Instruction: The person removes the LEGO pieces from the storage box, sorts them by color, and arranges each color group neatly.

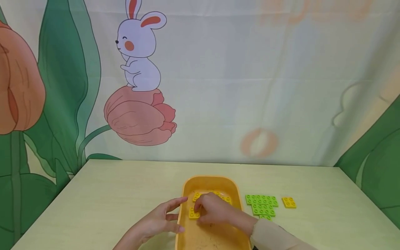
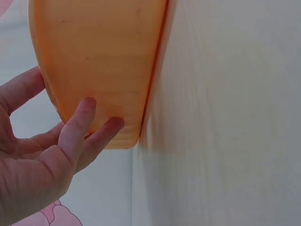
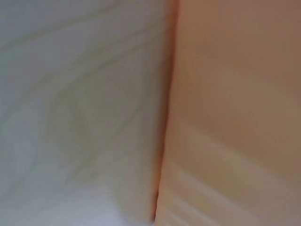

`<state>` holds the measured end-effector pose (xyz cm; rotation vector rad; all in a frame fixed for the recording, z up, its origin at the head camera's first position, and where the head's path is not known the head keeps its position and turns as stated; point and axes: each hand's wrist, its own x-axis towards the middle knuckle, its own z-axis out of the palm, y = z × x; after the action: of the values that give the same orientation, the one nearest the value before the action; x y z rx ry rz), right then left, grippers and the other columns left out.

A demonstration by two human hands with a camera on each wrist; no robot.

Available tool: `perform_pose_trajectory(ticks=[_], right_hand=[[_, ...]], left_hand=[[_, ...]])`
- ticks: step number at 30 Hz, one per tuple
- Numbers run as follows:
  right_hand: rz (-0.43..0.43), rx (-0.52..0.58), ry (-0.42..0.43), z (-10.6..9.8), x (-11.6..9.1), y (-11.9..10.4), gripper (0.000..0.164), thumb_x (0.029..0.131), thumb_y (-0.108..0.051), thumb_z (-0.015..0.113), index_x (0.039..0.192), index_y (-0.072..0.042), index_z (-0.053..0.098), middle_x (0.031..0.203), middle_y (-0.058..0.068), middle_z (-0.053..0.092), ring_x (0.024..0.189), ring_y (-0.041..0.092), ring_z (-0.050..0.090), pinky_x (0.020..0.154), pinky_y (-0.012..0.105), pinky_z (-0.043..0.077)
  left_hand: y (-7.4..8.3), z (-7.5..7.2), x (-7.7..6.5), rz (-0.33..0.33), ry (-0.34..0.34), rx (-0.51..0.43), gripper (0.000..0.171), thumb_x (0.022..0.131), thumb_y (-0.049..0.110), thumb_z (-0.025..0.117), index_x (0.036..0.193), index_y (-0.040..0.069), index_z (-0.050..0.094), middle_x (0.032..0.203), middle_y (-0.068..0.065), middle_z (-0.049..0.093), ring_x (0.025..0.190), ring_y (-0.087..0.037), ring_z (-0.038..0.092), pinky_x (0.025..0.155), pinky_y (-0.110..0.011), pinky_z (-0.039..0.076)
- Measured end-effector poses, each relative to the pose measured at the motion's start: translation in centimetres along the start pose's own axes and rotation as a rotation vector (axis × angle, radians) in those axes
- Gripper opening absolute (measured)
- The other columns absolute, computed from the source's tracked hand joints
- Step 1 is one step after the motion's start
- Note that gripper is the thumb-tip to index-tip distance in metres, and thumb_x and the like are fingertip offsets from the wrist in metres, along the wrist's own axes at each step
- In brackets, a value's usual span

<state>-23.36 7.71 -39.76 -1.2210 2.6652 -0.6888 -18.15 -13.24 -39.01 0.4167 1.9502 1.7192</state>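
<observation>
An orange tray [image 1: 212,239] stands lengthwise at the table's near middle, with several yellow toy bricks [image 1: 194,214] in its far half. Beside its left wall is my left hand [image 1: 157,219], fingers spread and loosely bent. In the left wrist view, fingertips of that left hand [image 2: 44,162] lie against the outside of the tray [image 2: 101,61]. My right hand [image 1: 215,208] reaches into the tray with curled fingers, right by a yellow brick. Its fingertips are hidden, so I cannot tell whether they pinch a brick. Only the tray's outer wall [image 3: 235,117] and a pale surface show in the right wrist view.
Right of the tray, several green bricks [image 1: 261,200] lie together in rows on the pale table [image 1: 125,187]. Farther right sits a single yellow brick [image 1: 289,202]. Behind the table's far edge hangs a printed curtain [image 1: 212,86] with a rabbit and tulips.
</observation>
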Motion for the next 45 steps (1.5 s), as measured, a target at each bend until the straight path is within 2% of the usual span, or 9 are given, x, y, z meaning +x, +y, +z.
perform_pose_trajectory(ticks=[5, 10, 18, 25, 30, 34, 37, 41, 45], right_hand=[[-0.003, -0.059, 0.015, 0.3, 0.3, -0.2, 0.017, 0.07, -0.01, 0.076, 0.085, -0.005, 0.069, 0.078, -0.003, 0.065, 0.065, 0.001, 0.049, 0.066, 0.015, 0.045], [0.01, -0.07, 0.025, 0.1, 0.1, -0.5, 0.015, 0.07, -0.009, 0.076, 0.083, -0.006, 0.068, 0.077, -0.004, 0.065, 0.064, 0.001, 0.048, 0.065, 0.014, 0.045], [0.006, 0.01, 0.104, -1.2, -1.1, -0.9, 0.019, 0.067, -0.005, 0.076, 0.084, -0.004, 0.066, 0.081, 0.0, 0.066, 0.073, 0.009, 0.057, 0.07, 0.02, 0.048], [0.066, 0.152, 0.085, -3.2, -2.8, -0.5, 0.025, 0.073, -0.005, 0.073, 0.097, -0.001, 0.066, 0.093, 0.005, 0.066, 0.084, 0.02, 0.06, 0.075, 0.034, 0.052], [0.08, 0.192, 0.104, -4.6, -4.4, 0.4, 0.026, 0.075, -0.007, 0.073, 0.099, -0.002, 0.067, 0.097, 0.006, 0.065, 0.087, 0.021, 0.061, 0.074, 0.032, 0.053], [0.077, 0.245, 0.111, -6.0, -5.9, 1.7, 0.028, 0.076, -0.01, 0.073, 0.102, -0.002, 0.067, 0.101, 0.008, 0.065, 0.09, 0.021, 0.062, 0.075, 0.028, 0.053], [0.09, 0.298, 0.115, -7.0, -7.1, 2.8, 0.03, 0.077, -0.01, 0.072, 0.105, -0.001, 0.066, 0.102, 0.008, 0.064, 0.092, 0.021, 0.061, 0.077, 0.029, 0.052], [0.127, 0.294, 0.132, -8.4, -8.6, 4.3, 0.03, 0.076, -0.009, 0.072, 0.105, -0.002, 0.065, 0.102, 0.009, 0.064, 0.093, 0.022, 0.061, 0.079, 0.033, 0.052], [0.172, 0.275, 0.162, -9.7, -10.2, 6.1, 0.031, 0.075, -0.01, 0.073, 0.104, -0.002, 0.066, 0.102, 0.01, 0.065, 0.092, 0.023, 0.061, 0.077, 0.032, 0.052]], left_hand=[[0.1, 0.0, -0.1, 0.001, 0.002, -0.001, 0.079, 0.077, 0.003, 0.07, 0.143, 0.003, 0.025, 0.145, -0.031, 0.012, 0.123, -0.049, 0.032, 0.084, -0.044, 0.049], [0.0, -0.1, 0.0, -0.003, 0.001, -0.009, 0.079, 0.078, 0.003, 0.07, 0.143, 0.002, 0.025, 0.146, -0.03, 0.012, 0.123, -0.047, 0.034, 0.084, -0.043, 0.049], [0.1, 0.0, 0.1, -0.005, -0.003, -0.013, 0.079, 0.077, 0.003, 0.071, 0.142, 0.002, 0.025, 0.146, -0.028, 0.015, 0.121, -0.044, 0.039, 0.085, -0.042, 0.048], [0.1, 0.0, 0.0, -0.008, 0.001, -0.013, 0.08, 0.077, 0.005, 0.071, 0.142, 0.002, 0.026, 0.146, -0.028, 0.015, 0.121, -0.046, 0.037, 0.086, -0.045, 0.048], [0.2, 0.0, -0.2, 0.008, -0.002, 0.017, 0.08, 0.077, 0.006, 0.071, 0.143, 0.003, 0.025, 0.145, -0.03, 0.013, 0.122, -0.052, 0.031, 0.087, -0.048, 0.046], [0.2, 0.0, -0.1, 0.002, 0.01, 0.017, 0.081, 0.077, 0.004, 0.071, 0.143, 0.003, 0.025, 0.145, -0.03, 0.013, 0.122, -0.051, 0.032, 0.086, -0.047, 0.047], [0.1, 0.0, 0.1, 0.001, 0.01, 0.013, 0.081, 0.077, 0.004, 0.071, 0.143, 0.003, 0.025, 0.145, -0.03, 0.013, 0.122, -0.051, 0.032, 0.086, -0.047, 0.047], [0.0, 0.0, 0.3, 0.004, 0.009, 0.007, 0.081, 0.077, 0.004, 0.071, 0.143, 0.003, 0.025, 0.145, -0.03, 0.013, 0.122, -0.051, 0.032, 0.086, -0.047, 0.046], [0.2, 0.0, 0.4, 0.007, 0.009, -0.002, 0.081, 0.076, 0.004, 0.072, 0.142, 0.002, 0.025, 0.145, -0.031, 0.014, 0.122, -0.05, 0.033, 0.086, -0.046, 0.047]])
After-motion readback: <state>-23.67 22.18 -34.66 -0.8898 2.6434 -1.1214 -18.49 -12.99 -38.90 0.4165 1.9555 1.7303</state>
